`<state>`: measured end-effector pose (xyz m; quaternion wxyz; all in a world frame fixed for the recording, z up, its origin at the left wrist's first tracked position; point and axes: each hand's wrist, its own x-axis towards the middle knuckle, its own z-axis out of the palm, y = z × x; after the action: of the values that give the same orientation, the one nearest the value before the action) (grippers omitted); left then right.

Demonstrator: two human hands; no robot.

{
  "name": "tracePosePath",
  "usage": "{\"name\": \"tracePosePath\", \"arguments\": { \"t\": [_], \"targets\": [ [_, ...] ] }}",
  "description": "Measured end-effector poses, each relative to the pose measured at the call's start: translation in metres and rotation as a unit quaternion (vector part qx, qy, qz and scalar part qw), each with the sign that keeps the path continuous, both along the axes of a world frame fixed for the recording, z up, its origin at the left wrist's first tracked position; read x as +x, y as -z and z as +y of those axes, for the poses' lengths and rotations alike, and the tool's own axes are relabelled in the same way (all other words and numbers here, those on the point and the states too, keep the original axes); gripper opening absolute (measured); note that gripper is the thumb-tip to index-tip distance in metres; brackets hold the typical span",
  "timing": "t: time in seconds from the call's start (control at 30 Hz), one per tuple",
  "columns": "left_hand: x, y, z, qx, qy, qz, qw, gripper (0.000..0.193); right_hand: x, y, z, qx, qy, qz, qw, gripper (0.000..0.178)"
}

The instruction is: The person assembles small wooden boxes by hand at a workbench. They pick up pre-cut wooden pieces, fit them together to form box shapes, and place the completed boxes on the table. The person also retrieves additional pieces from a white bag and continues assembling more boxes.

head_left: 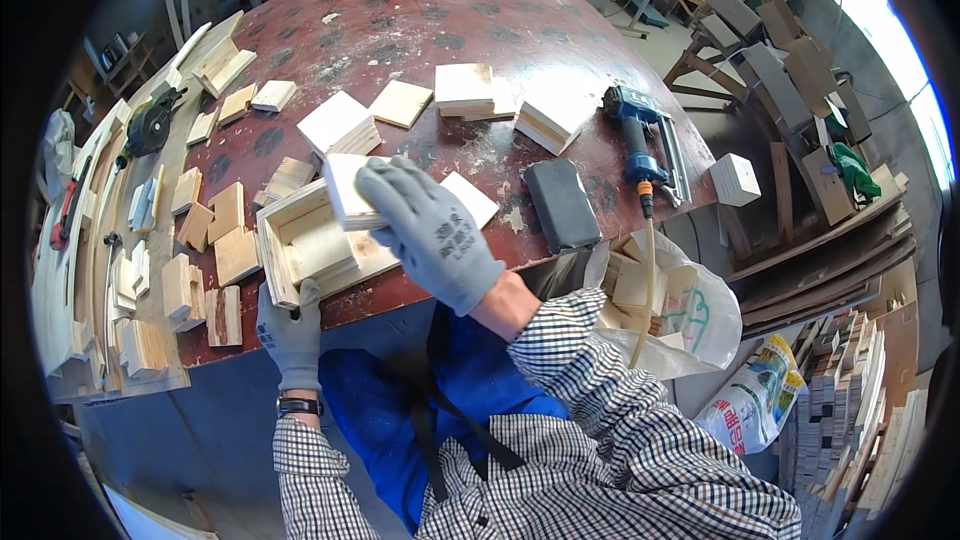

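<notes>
Both of my hands wear grey work gloves. My right hand (432, 232) is closed on a pale square wooden block (348, 188), held over the far right part of an open wooden box (277, 258). The box lies at the table's near edge, tilted a little, its inside facing up. At its near left corner my left hand (290, 330) grips the box wall, with the thumb on the rim and the other fingers mostly hidden. Beside the box, a thin square board (470, 198) lies to the right of my right hand.
On the red-brown table (400, 20) lie stacked wooden squares (340, 120), a dark rectangular block (562, 205) and a nail gun (635, 135) with a hose. Several small wood offcuts (235, 255) lie left. A white sack (710, 315) of wood pieces stands below the right edge.
</notes>
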<state>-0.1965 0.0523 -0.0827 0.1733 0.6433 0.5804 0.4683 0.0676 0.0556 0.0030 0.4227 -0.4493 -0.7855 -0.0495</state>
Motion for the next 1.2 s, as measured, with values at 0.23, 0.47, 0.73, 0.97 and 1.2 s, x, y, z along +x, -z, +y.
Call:
{"name": "tracePosePath", "arguments": {
  "t": [0.23,0.47,0.73,0.97,1.2],
  "targets": [
    [0.004,0.001,0.000,0.018,0.006,0.022,1.000,0.048,0.088,0.038,-0.018,-0.057,0.135,-0.109,0.983,0.058],
    [0.004,0.001,0.002,0.012,0.006,0.020,1.000,0.047,0.101,0.043,-0.031,-0.077,0.173,-0.171,0.967,0.056],
    [0.003,0.004,0.002,0.016,0.001,0.028,0.999,0.047,0.089,0.026,-0.029,-0.110,0.184,-0.193,0.957,0.051],
    [0.003,0.005,0.003,0.007,0.007,0.030,1.000,0.049,0.030,0.025,-0.029,-0.079,0.089,0.005,0.993,0.045],
    [0.006,-0.005,0.003,0.026,-0.003,0.080,0.996,0.047,-0.024,0.028,-0.013,-0.102,0.061,-0.020,0.993,0.049]
  ]
}}
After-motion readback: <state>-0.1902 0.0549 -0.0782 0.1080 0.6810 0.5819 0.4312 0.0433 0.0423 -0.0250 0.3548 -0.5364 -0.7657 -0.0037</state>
